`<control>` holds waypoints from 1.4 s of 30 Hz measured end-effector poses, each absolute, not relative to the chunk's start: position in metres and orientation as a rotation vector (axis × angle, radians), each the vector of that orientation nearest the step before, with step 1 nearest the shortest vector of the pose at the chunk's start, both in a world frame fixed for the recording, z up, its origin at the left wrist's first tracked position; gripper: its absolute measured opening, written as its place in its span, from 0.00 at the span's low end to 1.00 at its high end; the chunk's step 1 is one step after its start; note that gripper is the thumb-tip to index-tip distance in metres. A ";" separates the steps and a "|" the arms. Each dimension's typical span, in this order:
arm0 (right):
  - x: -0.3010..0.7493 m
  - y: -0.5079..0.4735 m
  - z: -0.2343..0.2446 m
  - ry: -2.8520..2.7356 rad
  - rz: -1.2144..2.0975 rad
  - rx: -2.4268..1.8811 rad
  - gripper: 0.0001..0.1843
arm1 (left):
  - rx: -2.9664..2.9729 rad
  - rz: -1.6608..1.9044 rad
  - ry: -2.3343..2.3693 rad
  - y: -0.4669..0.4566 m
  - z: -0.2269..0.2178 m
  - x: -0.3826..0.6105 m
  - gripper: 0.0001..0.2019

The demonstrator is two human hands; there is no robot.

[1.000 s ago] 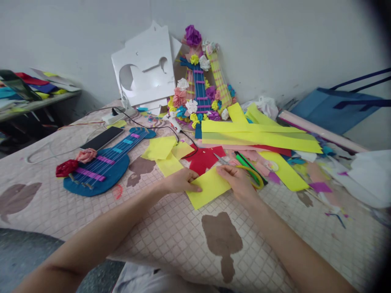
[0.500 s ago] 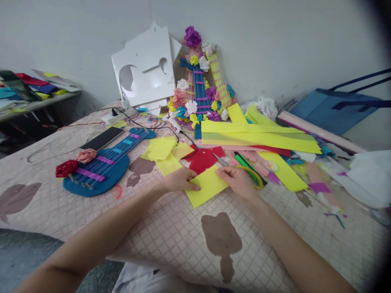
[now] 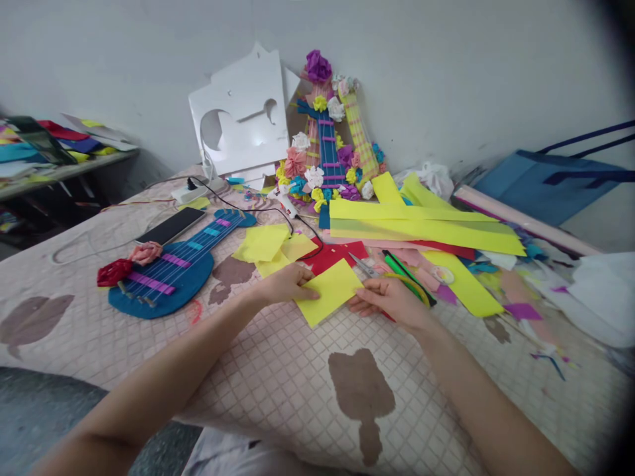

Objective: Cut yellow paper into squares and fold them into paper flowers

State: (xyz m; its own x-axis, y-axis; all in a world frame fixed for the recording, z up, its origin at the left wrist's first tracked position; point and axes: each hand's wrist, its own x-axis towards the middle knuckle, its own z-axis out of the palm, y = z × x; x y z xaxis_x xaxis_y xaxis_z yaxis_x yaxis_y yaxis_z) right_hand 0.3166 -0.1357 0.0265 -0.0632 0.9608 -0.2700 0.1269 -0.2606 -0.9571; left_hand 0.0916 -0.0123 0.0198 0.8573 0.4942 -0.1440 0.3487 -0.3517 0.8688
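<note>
The blue guitar (image 3: 191,271) lies flat on the patterned tablecloth (image 3: 278,383), and the yellow sheet (image 3: 327,294) you are handling is to its right, angled between your two hands. Your left hand (image 3: 288,284), the one nearer the guitar, grips the sheet's left side, thumb on top and fingers partly hidden underneath. Your right hand (image 3: 394,301), farther from the guitar, has fingers and thumb held narrow at the sheet's right corner, its lower fingertips reaching beneath. Partly behind that hand, well to the guitar's right, lie scissors (image 3: 366,266) with yellow handles. Just right of the guitar's neck is a group of yellow pieces (image 3: 262,243); farther right is red material (image 3: 330,254). A dark phone (image 3: 171,225) lies along the guitar's far side, and a glue gun (image 3: 284,201) rests beyond its head, to the right.
</note>
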 end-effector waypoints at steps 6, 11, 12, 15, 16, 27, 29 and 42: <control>0.315 -0.135 0.025 -1.219 1.324 -1.392 0.14 | 1.949 0.152 0.578 -0.014 0.020 0.091 0.17; 0.312 -0.133 0.020 -1.193 1.287 -1.374 0.14 | 2.007 0.127 0.551 -0.016 0.021 0.091 0.19; 0.311 -0.133 0.019 -1.184 1.279 -1.370 0.14 | 2.011 0.118 0.535 -0.017 0.021 0.091 0.18; 0.309 -0.132 0.016 -1.154 1.252 -1.373 0.16 | 2.023 0.117 0.520 -0.018 0.022 0.091 0.19; 0.309 -0.132 0.016 -1.147 1.244 -1.372 0.16 | 2.024 0.118 0.523 -0.018 0.022 0.091 0.19; 0.303 -0.129 0.016 -1.110 1.174 -1.366 0.18 | 1.925 0.022 0.474 -0.021 0.015 0.093 0.16; 0.301 -0.128 0.014 -1.087 1.138 -1.382 0.18 | 1.909 0.009 0.466 -0.023 0.014 0.094 0.16; 0.300 -0.130 0.016 -1.126 1.114 -1.427 0.16 | 1.900 0.017 0.487 -0.021 0.014 0.094 0.15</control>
